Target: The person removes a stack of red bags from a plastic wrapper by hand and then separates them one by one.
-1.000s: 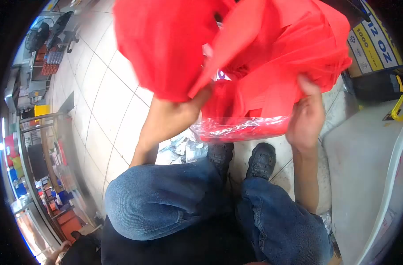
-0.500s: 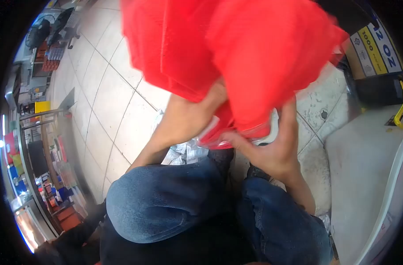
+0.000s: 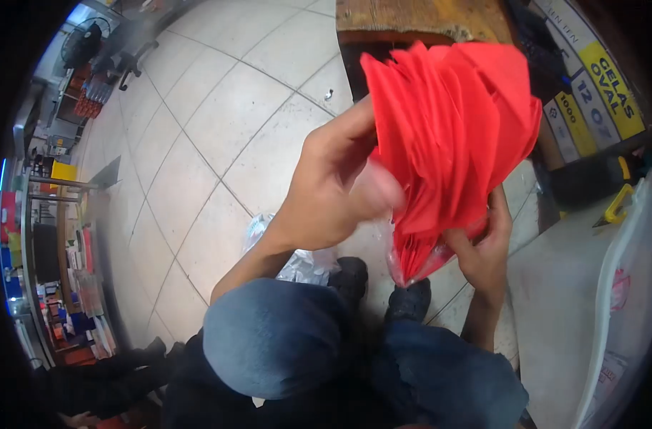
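Note:
A thick bunch of red plastic bags [image 3: 454, 136] fans upward in front of me, its lower end inside a clear plastic wrapper [image 3: 415, 261]. My right hand [image 3: 483, 247] grips that lower end from below and from the right. My left hand [image 3: 336, 189] is on the left side of the bunch, fingers curled against the red sheets with the thumb up along their edge. Whether it pinches a sheet is blurred. My knees in blue jeans [image 3: 276, 336] are below the hands.
Crumpled clear plastic [image 3: 297, 261] lies on the tiled floor by my black shoes [image 3: 351, 275]. A wooden table edge [image 3: 412, 18] and printed cartons [image 3: 590, 93] stand behind the bags. A white sack [image 3: 619, 300] is at right. Shelves line the far left.
The red bunch has gone from a spread mass covering the top of the view to a narrower upright fan. My right hand moved under its lower end; my left hand rose along its side.

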`<state>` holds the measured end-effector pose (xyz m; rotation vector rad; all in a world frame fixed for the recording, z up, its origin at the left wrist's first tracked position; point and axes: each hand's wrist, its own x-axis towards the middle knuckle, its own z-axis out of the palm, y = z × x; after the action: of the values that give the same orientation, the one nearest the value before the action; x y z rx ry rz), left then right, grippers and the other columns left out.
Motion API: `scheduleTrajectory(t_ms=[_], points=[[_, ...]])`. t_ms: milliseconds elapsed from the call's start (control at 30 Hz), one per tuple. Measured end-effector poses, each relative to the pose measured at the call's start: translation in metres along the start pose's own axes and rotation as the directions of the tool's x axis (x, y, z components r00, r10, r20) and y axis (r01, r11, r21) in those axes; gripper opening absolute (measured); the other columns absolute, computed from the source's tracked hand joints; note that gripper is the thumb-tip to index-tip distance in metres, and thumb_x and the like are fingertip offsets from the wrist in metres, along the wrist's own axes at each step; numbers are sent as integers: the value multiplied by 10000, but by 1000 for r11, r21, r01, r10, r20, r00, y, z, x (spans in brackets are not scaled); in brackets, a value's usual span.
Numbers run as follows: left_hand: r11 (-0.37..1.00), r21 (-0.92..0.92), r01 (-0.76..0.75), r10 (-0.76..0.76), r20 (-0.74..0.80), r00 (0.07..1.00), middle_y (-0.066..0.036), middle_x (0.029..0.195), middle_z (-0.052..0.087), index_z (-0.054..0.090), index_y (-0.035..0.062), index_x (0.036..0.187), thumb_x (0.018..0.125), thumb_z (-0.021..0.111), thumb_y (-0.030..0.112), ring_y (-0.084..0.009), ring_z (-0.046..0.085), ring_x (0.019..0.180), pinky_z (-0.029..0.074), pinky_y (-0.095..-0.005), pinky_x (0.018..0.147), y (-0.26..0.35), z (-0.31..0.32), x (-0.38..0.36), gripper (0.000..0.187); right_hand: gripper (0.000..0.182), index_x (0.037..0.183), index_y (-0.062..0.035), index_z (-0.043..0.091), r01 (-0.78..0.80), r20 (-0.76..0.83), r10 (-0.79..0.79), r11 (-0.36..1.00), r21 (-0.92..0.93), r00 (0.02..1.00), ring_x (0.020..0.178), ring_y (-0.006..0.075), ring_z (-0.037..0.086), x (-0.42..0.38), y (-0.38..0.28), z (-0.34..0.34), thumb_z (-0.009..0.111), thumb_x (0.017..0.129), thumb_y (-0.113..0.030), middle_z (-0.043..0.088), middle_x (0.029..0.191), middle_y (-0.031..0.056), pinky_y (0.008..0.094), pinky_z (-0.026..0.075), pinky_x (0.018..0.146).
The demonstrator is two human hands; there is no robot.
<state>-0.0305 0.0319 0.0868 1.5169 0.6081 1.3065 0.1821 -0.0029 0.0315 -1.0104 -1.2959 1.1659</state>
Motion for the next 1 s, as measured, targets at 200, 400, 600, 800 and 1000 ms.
scheduleTrajectory(t_ms=[200, 400, 600, 800, 1000], points=[[953, 253, 168, -214, 167, 962, -58, 879, 647, 663, -10, 1046, 1044, 493, 300, -82, 556, 857, 458, -268, 773, 33, -2, 25, 354, 1082, 1508, 24, 206, 125, -24, -123, 953, 276, 992, 1347, 317, 437, 17, -49, -18, 864, 740, -360, 415, 1440, 202, 408, 347, 1122], [910, 275, 312, -366, 177, 914, -101, 824, 694, 698, -37, 970, 905, 733, 229, -159, 659, 742, 531, -289, 732, 63, 2, 34, 276, 1239, 1519, -42, 243, -18, 316, 83, 979, -203, 945, 1373, 275, 390, 47, -122, -22, 889, 598, -560, 373, 1468, 155, 395, 297, 1156], [918, -69, 389, -393, -275, 878, -49, 835, 684, 615, 6, 912, 966, 651, 222, -69, 617, 753, 510, -238, 704, 58, 28, 15, 225, 769, 1402, -6, 437, 280, 399, -51, 793, -541, 916, 1248, 243, 497, 54, -127, 3, 831, 766, -184, 484, 1348, 133, 349, 384, 1059], [914, -111, 391, -406, -209, 889, -111, 1002, 652, 544, -15, 1189, 937, 626, 196, -196, 633, 935, 488, -320, 875, 50, 4, -4, 338, 431, 1279, 30, 549, -8, 451, 205, 916, -402, 869, 1054, 112, 575, 73, -119, 0, 695, 881, -44, 630, 1111, 55, 264, 454, 946], [908, 368, 199, -151, -154, 976, -118, 1097, 588, 468, 19, 1286, 715, 869, 140, -209, 594, 1040, 485, -306, 883, 36, 26, -6, 709, 352, 1171, 37, 601, -54, 354, 121, 980, -194, 927, 949, 101, 610, 67, -109, -7, 737, 870, -85, 664, 1036, 74, 258, 502, 862]])
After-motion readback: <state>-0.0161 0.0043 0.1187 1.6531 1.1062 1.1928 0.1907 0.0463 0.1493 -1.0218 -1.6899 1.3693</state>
